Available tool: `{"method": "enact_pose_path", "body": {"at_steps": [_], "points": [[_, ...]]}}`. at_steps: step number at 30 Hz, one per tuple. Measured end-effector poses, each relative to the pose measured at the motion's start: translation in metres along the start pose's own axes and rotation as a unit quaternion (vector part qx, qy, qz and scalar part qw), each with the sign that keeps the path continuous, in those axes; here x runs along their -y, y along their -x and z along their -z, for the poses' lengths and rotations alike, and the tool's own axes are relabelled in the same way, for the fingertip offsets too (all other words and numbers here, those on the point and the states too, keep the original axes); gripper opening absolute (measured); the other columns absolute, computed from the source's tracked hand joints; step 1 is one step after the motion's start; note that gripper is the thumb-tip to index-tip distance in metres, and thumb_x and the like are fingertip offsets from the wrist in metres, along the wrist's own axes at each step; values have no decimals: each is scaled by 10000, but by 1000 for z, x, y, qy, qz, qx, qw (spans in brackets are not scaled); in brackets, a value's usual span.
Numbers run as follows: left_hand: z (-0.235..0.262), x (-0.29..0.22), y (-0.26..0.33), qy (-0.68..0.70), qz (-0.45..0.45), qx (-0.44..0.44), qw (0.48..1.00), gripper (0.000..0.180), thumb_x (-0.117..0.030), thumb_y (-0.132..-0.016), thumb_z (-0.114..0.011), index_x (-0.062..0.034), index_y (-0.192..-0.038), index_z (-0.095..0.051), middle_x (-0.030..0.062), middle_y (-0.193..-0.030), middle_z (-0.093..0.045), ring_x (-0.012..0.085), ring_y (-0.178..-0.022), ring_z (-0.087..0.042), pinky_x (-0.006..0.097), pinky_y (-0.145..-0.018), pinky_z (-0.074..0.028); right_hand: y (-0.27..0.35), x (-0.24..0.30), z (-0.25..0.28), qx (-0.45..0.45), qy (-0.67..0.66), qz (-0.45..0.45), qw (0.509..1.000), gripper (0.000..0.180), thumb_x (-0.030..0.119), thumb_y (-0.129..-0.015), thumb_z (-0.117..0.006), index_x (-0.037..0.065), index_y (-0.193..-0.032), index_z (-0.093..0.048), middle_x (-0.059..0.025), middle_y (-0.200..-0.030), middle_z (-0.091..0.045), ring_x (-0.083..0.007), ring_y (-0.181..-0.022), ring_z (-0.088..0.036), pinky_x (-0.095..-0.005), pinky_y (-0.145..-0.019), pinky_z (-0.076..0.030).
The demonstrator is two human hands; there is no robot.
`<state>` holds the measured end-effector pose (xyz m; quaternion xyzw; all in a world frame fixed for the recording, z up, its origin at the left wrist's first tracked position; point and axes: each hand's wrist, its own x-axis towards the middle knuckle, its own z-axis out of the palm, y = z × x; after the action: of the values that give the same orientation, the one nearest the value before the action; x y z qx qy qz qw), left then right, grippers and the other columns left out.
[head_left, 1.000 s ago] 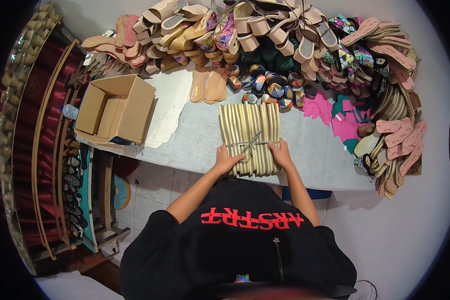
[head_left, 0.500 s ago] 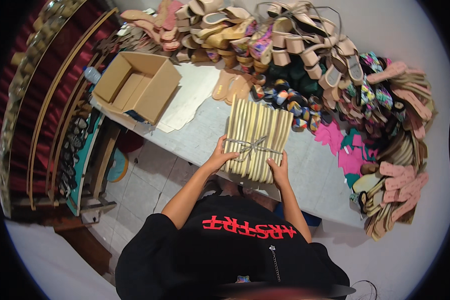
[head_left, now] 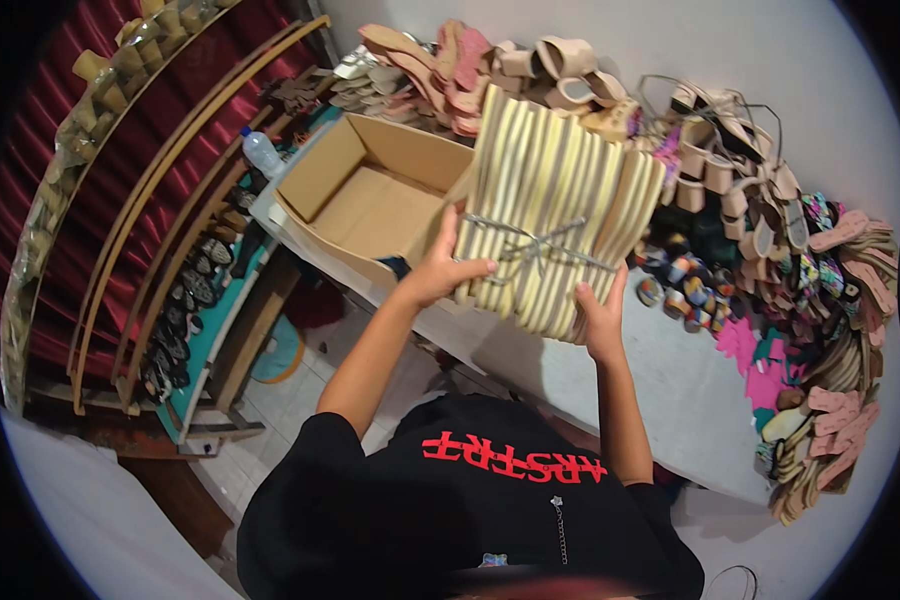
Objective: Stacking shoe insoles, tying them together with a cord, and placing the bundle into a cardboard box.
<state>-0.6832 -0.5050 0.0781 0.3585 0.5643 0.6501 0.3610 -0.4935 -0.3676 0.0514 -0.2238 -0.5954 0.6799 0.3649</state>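
Observation:
Between my two hands is a bundle of cream and brown foam shoe soles (head_left: 560, 190), pressed side by side and tied round with a grey cord (head_left: 536, 242) in a bow. My left hand (head_left: 440, 268) grips its near left side, thumb along the front. On the near right side my right hand (head_left: 604, 312) holds it, thumb up. The bundle appears raised above the white table (head_left: 660, 390). Just left of it an open cardboard box (head_left: 380, 205) stands on the table, with a bare floor inside; the bundle overlaps its right edge in view.
Wedge-heeled shoes (head_left: 700, 165) and pink soles (head_left: 410, 55) are piled along the back. Colourful patterned heels (head_left: 685, 285), pink fabric pieces (head_left: 760, 370) and stacked soles (head_left: 840, 430) line the right side. A water bottle (head_left: 262, 152) stands behind the box; a shelf of dark shoe parts (head_left: 185, 310) is at left.
Both hands have lifted the bundle of soles and brought it toward the box, tilting it slightly. The view has turned, so the box and table sit further right in the picture.

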Motion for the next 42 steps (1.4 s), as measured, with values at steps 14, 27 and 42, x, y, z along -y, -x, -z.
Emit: {"method": "enact_pose_path", "body": {"at_steps": [14, 27, 42], "points": [[460, -5, -61, 97, 306, 63, 945, 575, -160, -756, -553, -76, -1269, -307, 122, -1157, -474, 199, -988, -548, 334, -819, -485, -120, -92, -431, -23, 25, -216, 976, 958, 145, -675, -681, -104, -1270, 28, -244, -1156, -397, -268, -1030, -473, -294, -857, -406], [801, 9, -138, -162, 359, 58, 917, 615, -25, -646, -557, 20, -1230, -370, 174, -1074, -543, 261, -938, -563, 347, -803, -469, -230, -218, -749, -77, 99, -413, 902, 996, 125, -631, -698, 23, -1289, 42, -252, -1141, -420, -341, -1048, -464, -443, -809, -440], [892, 37, -153, -657, 285, 128, 686, 631, -9, -649, -531, 169, -1207, -295, 307, -1161, -455, 360, -1070, -490, 369, -868, -434, -264, -307, -835, 29, 177, -454, 873, 554, 225, -667, -754, -100, -994, -445, -216, -907, -528, -357, -854, -565, -556, -667, -512]]}}
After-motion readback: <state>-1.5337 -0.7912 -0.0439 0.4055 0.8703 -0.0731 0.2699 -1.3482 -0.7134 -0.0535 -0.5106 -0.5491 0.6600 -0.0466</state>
